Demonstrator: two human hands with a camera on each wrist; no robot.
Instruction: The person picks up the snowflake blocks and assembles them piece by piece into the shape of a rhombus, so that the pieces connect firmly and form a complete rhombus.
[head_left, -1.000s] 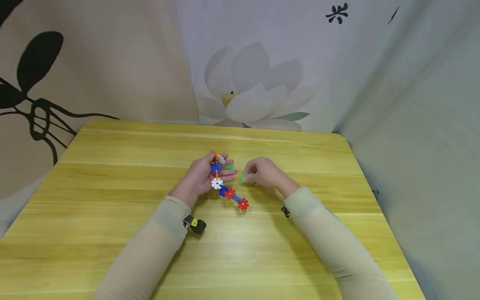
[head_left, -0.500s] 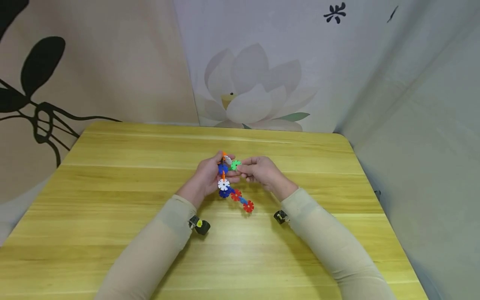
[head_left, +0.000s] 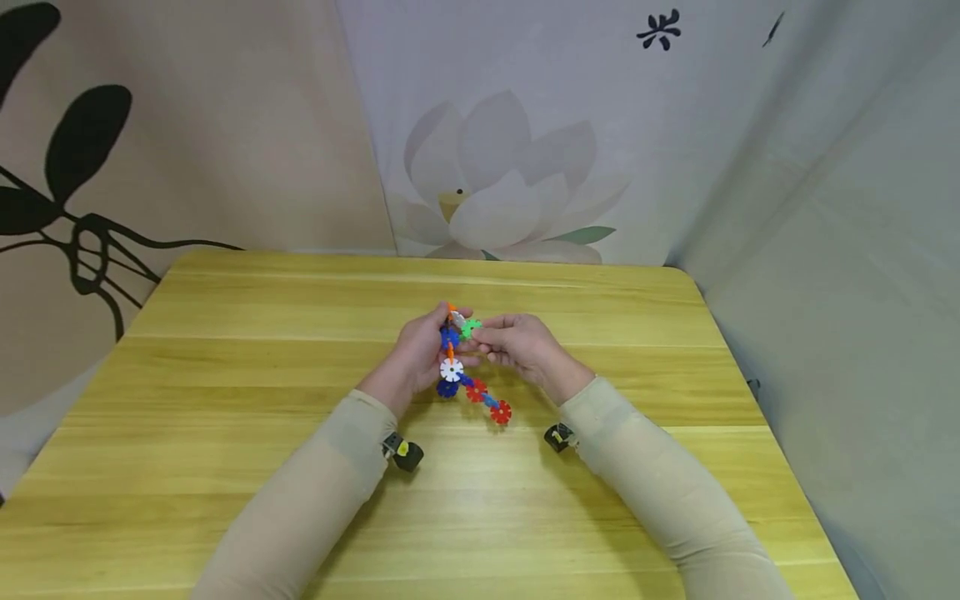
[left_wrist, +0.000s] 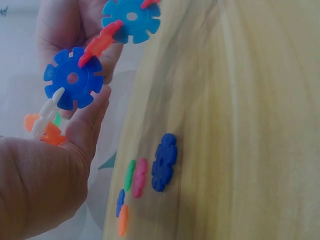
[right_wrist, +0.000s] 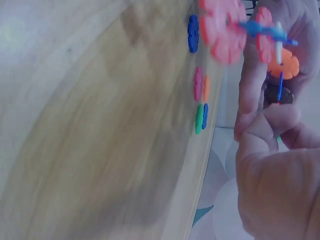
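My left hand (head_left: 420, 346) holds a chain of slotted plastic snowflake discs (head_left: 452, 363) over the table. Orange, white, blue and red discs are linked in it, and its lower end, a red disc (head_left: 501, 412), hangs free towards the right. Between thumb and fingers my right hand (head_left: 528, 346) pinches a green snowflake disc (head_left: 470, 328) against the upper part of the chain, beside a white disc. Whether the slots are joined there cannot be made out. In the left wrist view a blue disc (left_wrist: 65, 82) of the chain shows in front of the hands.
Several loose discs lie on the wooden table (head_left: 300, 500), hidden by the hands in the head view: dark blue (left_wrist: 165, 162), pink (left_wrist: 140, 178), green (left_wrist: 130, 175), small blue (left_wrist: 120, 202) and orange (left_wrist: 123, 221). A printed curtain (head_left: 525, 50) hangs behind the table.
My right hand has brought the green disc leftwards and up to the chain. The left hand has shifted slightly right with the chain, and the two hands are now together.
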